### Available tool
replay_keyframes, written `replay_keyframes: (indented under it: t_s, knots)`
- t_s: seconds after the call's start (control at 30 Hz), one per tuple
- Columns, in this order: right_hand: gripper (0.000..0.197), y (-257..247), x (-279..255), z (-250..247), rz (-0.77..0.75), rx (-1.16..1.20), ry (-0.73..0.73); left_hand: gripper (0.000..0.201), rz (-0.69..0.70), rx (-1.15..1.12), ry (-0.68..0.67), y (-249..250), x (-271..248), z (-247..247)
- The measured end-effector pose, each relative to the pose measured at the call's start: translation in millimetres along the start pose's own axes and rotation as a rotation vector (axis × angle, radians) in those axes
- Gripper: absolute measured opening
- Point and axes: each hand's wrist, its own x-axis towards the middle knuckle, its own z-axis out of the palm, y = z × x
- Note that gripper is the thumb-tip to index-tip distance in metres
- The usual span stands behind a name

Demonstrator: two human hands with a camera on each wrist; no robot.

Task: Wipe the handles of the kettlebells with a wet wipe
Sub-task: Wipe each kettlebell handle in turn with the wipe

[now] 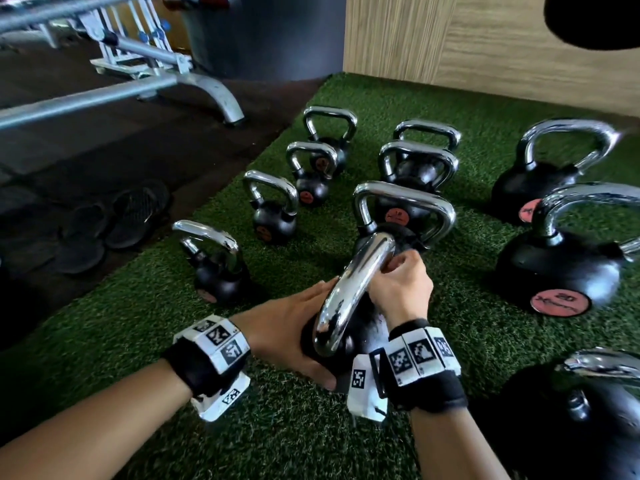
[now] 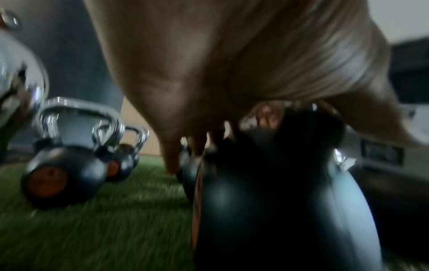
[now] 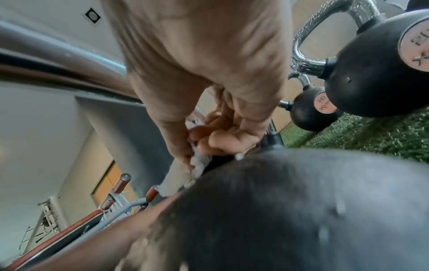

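Note:
A black kettlebell with a chrome handle (image 1: 349, 289) sits tilted on the green turf right in front of me. My left hand (image 1: 298, 327) cups its round black body (image 2: 267, 210) from the left, fingers and thumb curled round it. My right hand (image 1: 398, 278) wraps the far end of the handle, near where it joins the body. In the right wrist view its fingers (image 3: 216, 139) pinch a crumpled white wet wipe (image 3: 181, 174) against the metal. In the head view the hand hides the wipe.
Several more kettlebells stand on the turf (image 1: 138, 341): small ones (image 1: 273, 209) to the left and behind, big ones (image 1: 561, 268) to the right. A metal gym frame (image 1: 194, 84) stands on the dark floor at the back left. A wooden wall (image 1: 485, 39) closes the back.

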Motion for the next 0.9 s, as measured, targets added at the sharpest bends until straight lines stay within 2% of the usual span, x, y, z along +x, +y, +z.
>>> replay_keyframes:
  t_s: [0.07,0.13,0.2,0.23,0.3,0.37,0.43,0.5,0.57,0.63,0.73,0.8,0.9]
  knots:
    - [0.041,3.6,0.7,-8.3,-0.103,0.018,-0.031,0.136,0.005,-0.028,0.028,8.9,-10.5,-18.7]
    - [0.056,6.0,4.4,-21.6,-0.314,-0.011,-0.097,0.136,0.071,-0.088,0.231,23.9,-25.3,-28.7]
    - [0.074,6.8,15.3,-36.0,-0.451,-0.063,-0.206,0.134,0.07,-0.036,0.454,41.4,-35.4,-29.1]
    - [0.079,5.3,21.8,-41.9,-0.493,-0.104,-0.255,0.133,0.057,0.016,0.524,49.6,-36.5,-27.4]
    - [0.078,-1.6,32.5,-48.8,-0.579,-0.174,-0.321,0.125,0.041,0.065,0.563,61.5,-31.1,-22.4]
    - [0.064,-8.6,37.5,-49.9,-0.634,-0.211,-0.359,0.114,0.064,-0.017,0.545,66.1,-21.0,-20.3]
    - [0.053,-12.4,40.4,-49.1,-0.642,-0.259,-0.35,0.114,0.081,-0.119,0.503,64.8,-13.7,-23.6]
    - [0.051,-13.3,41.5,-52.7,-0.623,-0.297,-0.346,0.117,0.103,-0.16,0.435,56.7,-11.6,-30.7]
    - [0.05,-13.6,39.1,-61.0,-0.601,-0.301,-0.343,0.12,0.104,-0.154,0.313,43.7,-9.6,-45.0]
    - [0.045,-12.3,30.0,-70.9,-0.619,-0.267,-0.315,0.117,0.124,-0.096,0.173,29.3,-5.7,-68.3]
    - [0.022,-6.4,6.2,-82.8,-0.673,-0.248,-0.282,0.111,0.168,0.033,0.017,15.3,2.1,-107.0]
    - [0.006,-2.7,-12.5,-86.5,-0.693,-0.282,-0.272,0.106,0.207,0.171,-0.025,10.4,7.9,-123.5]
    - [0.009,3.2,-36.9,-85.9,-0.714,-0.269,-0.246,0.103,0.217,0.328,-0.058,6.7,13.2,-136.1]
